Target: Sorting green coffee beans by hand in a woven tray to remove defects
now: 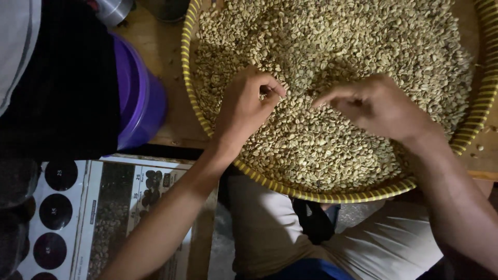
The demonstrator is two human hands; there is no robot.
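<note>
I look down on a wide, round woven basket tray with a yellow-striped rim (pixel 311 196), heaped with pale green unroasted coffee beans (pixel 332 57). It rests on a brown wooden bench (pixel 161 52), its near edge over my lap, so both hands reach the beans easily.

My left hand (pixel 244 106) lies on the beans just inside the tray's left rim, fingers curled inward, thumb and forefinger pinched together; whether a bean sits between them, I cannot tell. My right hand (pixel 378 103) hovers low over the beans, just right of the left hand, fingers bunched and pointing toward it; I cannot tell whether they grip anything either.

Left of my left hand, beyond the rim, stands a purple plastic tub (pixel 140 98). Below my left forearm lies a printed chart of dark circles and bean pictures (pixel 104 207).
</note>
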